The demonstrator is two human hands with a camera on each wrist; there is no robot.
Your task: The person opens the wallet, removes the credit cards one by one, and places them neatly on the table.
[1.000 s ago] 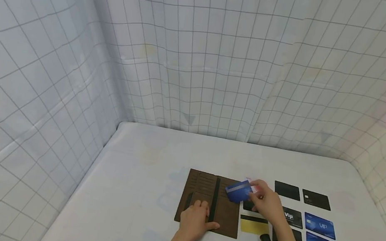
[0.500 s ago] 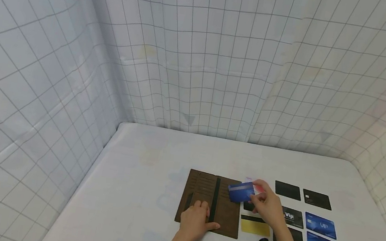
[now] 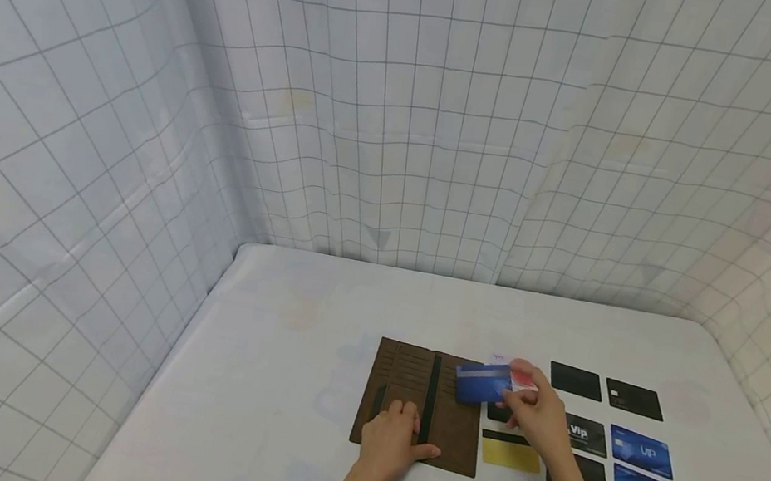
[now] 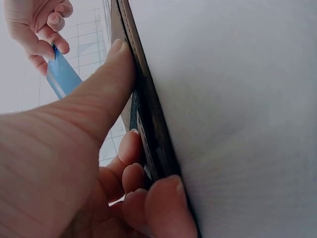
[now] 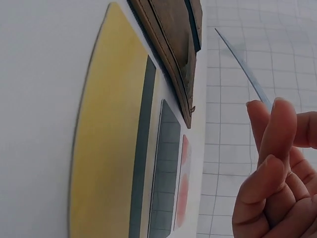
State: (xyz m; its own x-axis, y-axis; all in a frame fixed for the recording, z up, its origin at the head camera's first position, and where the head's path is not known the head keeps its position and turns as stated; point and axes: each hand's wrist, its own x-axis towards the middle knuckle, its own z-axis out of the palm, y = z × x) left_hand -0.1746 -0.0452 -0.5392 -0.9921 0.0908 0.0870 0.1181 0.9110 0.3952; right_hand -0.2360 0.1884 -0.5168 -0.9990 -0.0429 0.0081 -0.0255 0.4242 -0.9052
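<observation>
A brown wallet [image 3: 455, 445] lies spread out on the white table, card slots and a dark strap showing. My left hand [image 3: 389, 441] rests on its lower left part, thumb stretched toward the right half. The left wrist view shows the thumb [image 4: 111, 82] and fingertips [image 4: 168, 198] touching the wallet along its edge. My right hand [image 3: 536, 411] pinches a blue bank card [image 3: 481, 384] with a pale stripe between thumb and fingers, above the wallet's upper right corner. Seen edge-on in the right wrist view, that card [image 5: 242, 64] is raised off the table.
Right of the wallet lie a yellow card [image 3: 510, 455] with a black stripe, a red-and-white card [image 3: 523, 377] partly hidden, and several black cards [image 3: 576, 380]. Two blue VIP cards [image 3: 641, 451] sit at the far right. White gridded curtains [image 3: 400, 150] stand behind and beside the table.
The blue card has turned from a slant to nearly level and shifted slightly right with my right hand. My left hand stays on the wallet.
</observation>
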